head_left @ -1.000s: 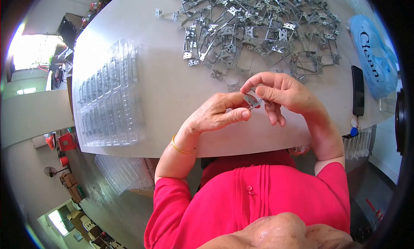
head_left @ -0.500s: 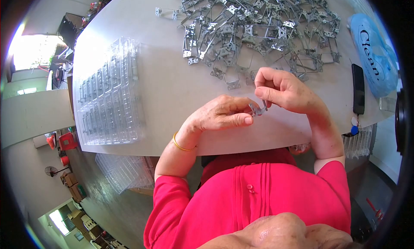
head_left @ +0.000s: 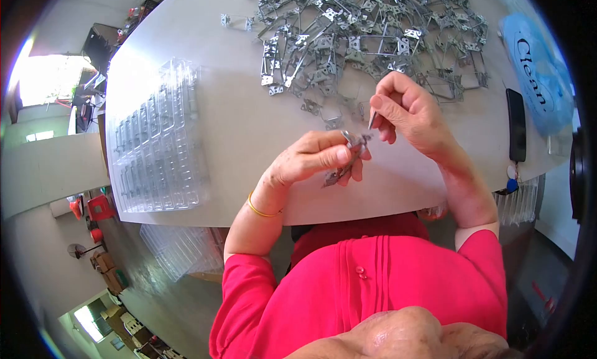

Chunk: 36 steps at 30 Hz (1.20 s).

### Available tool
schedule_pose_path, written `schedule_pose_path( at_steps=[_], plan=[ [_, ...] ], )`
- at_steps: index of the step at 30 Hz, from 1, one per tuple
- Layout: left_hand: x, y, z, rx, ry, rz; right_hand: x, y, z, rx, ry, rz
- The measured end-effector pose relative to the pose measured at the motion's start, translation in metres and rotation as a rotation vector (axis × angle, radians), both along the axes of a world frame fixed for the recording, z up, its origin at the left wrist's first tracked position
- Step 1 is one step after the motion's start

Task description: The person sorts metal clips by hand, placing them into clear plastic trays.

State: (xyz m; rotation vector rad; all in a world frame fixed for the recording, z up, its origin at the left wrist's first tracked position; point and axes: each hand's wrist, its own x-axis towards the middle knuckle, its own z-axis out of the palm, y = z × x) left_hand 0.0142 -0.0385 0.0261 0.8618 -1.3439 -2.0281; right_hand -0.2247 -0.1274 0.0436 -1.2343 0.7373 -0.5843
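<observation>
My left hand (head_left: 314,158) is closed around a small metal bracket (head_left: 336,174), thumb on top, with one end of the bracket sticking out past the fingertips toward the right. Close by on the right, my right hand (head_left: 407,113) pinches a thin metal rod (head_left: 372,120) between thumb and forefinger, its lower tip right at the bracket's end. Beyond both hands lies a wide heap of similar metal brackets joined by wire rods (head_left: 354,42), spread over the back of the white table (head_left: 242,123).
Stacked clear plastic trays (head_left: 158,141) with rows of compartments stand at the left. More clear trays (head_left: 183,250) sit below the table edge. At the right are a black phone (head_left: 516,124) and a blue plastic bag (head_left: 536,73) printed "Clean".
My left hand has turned, bringing more of the bracket into view below the thumb. My right hand has shifted slightly up and to the right with the rod.
</observation>
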Motion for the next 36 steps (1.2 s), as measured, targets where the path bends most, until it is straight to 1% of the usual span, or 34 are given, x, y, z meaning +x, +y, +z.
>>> schedule_pose_path(
  at_steps=[1,2,3,5,7,9,10,12,13,15,16,18,19,20,21,22,23,24,25,27,28,30,31,32,33,34,35,36],
  plan=[
    [0.002,0.001,-0.005,0.047,0.104,0.120,0.002,0.001,0.001,-0.007,-0.002,0.006],
    [0.002,-0.001,-0.007,0.035,0.154,0.149,0.003,0.004,0.002,-0.053,-0.063,-0.045],
    [0.001,0.000,-0.008,0.028,0.152,0.153,0.005,0.008,0.002,-0.098,-0.125,-0.096],
    [-0.002,0.003,-0.008,0.045,0.230,0.272,0.006,0.013,-0.001,-0.148,-0.174,-0.105],
    [0.001,0.001,-0.010,0.053,0.248,0.257,0.008,0.017,-0.005,-0.193,-0.221,-0.116],
    [0.002,0.000,-0.011,0.061,0.267,0.240,0.008,0.019,-0.007,-0.294,-0.279,-0.168],
    [0.002,-0.001,-0.012,0.069,0.271,0.247,0.007,0.020,-0.006,-0.296,-0.279,-0.166],
    [0.002,-0.002,-0.012,0.075,0.275,0.254,0.005,0.020,-0.006,-0.454,-0.252,-0.138],
    [0.001,-0.001,-0.012,0.072,0.266,0.266,0.006,0.021,-0.006,-0.454,-0.253,-0.139],
    [0.000,-0.001,-0.012,0.072,0.257,0.273,0.008,0.025,-0.007,-0.566,-0.197,-0.104],
    [-0.001,-0.001,-0.010,0.067,0.261,0.267,0.009,0.024,-0.008,-0.566,-0.196,-0.107],
    [-0.001,-0.001,-0.010,0.061,0.266,0.262,0.011,0.021,-0.010,-0.863,-0.108,-0.106],
    [-0.001,-0.001,-0.011,-0.001,0.207,0.258,0.011,0.021,-0.012,-0.863,-0.109,-0.105],
    [-0.001,-0.001,-0.011,-0.063,0.148,0.253,0.011,0.022,-0.013,-0.931,-0.058,-0.104],
    [-0.001,-0.001,-0.009,-0.063,0.147,0.253,0.011,0.022,-0.014,-0.998,-0.007,-0.103],
    [-0.001,0.000,-0.006,-0.055,0.086,0.266,0.010,0.023,-0.014,-0.997,-0.007,-0.104],
    [-0.001,0.000,-0.005,-0.047,0.026,0.279,0.009,0.025,-0.013,-0.908,0.053,-0.084],
    [-0.001,0.000,-0.006,-0.046,0.026,0.276,0.008,0.027,-0.013,-0.817,0.112,-0.066],
    [-0.002,0.000,-0.008,-0.072,0.007,0.316,0.008,0.030,-0.009,-0.815,0.113,-0.067],
    [-0.002,0.001,-0.009,-0.099,-0.014,0.357,0.012,0.033,0.001,-0.675,0.198,-0.092],
    [-0.001,0.001,-0.008,-0.113,-0.064,0.369,0.012,0.033,0.001,-0.675,0.197,-0.092],
    [0.001,0.002,-0.008,-0.126,-0.115,0.379,0.010,0.031,0.001,-0.625,0.243,0.002],
    [0.001,0.002,-0.009,-0.151,-0.176,0.371,0.009,0.030,0.005,-0.623,0.245,0.000],
    [0.001,0.002,-0.010,-0.176,-0.236,0.363,0.008,0.028,0.011,-0.420,0.203,0.066],
    [0.000,0.002,-0.011,-0.175,-0.236,0.361,0.006,0.027,0.017,-0.218,0.159,0.130],
    [-0.002,0.001,-0.011,-0.297,-0.269,0.362,0.004,0.023,0.020,-0.218,0.159,0.130],
    [-0.003,0.001,-0.012,-0.419,-0.302,0.363,0.001,0.018,0.021,-0.186,0.156,0.186],
    [-0.004,0.001,-0.014,-0.419,-0.303,0.364,-0.002,0.014,0.021,-0.153,0.152,0.242]
  ],
)
